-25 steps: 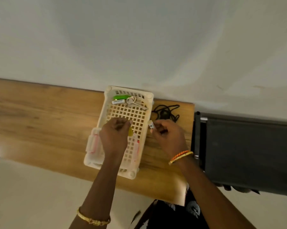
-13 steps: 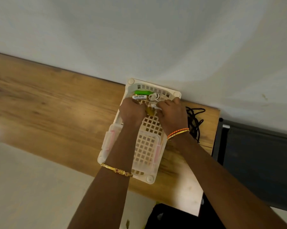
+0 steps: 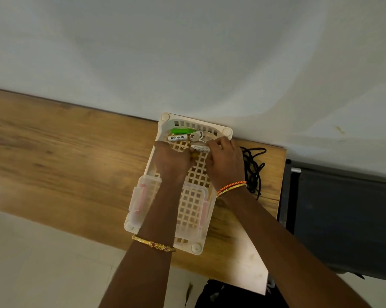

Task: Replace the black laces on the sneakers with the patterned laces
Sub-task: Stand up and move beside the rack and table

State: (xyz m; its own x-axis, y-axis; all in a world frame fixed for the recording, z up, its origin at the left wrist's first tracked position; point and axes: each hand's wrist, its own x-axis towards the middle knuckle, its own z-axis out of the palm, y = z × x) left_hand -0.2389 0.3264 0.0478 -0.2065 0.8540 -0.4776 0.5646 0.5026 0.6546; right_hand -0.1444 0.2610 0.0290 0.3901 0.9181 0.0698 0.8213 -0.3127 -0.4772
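Two hands work inside a cream lattice basket on a wooden table, set against a pale wall. The right hand pinches a small white tube-like item between thumb and curled fingers near the basket's far end. The left hand has its fingers curled down beside a small yellowish object; whether it actually has hold of it cannot be told.

The black laces lie in a loose tangle on the table just to the right of the basket, near the right wrist and close to the table's right edge. No sneakers or patterned laces can be made out in this view.

The heap runs with its long axis roughly from the wall toward the person, a loop lying at the wall end and a loose tail trailing at the near end. The cord looks light, soft and limp, and would likely sag and snag on itself if lifted from the middle; taking a free end, or gathering the whole bundle in one hand, looks the safer hold.

At the basket's far end sit a green cylinder, a white battery and a bunch of keys. A clear clip-lid box occupies the near end under the left forearm.
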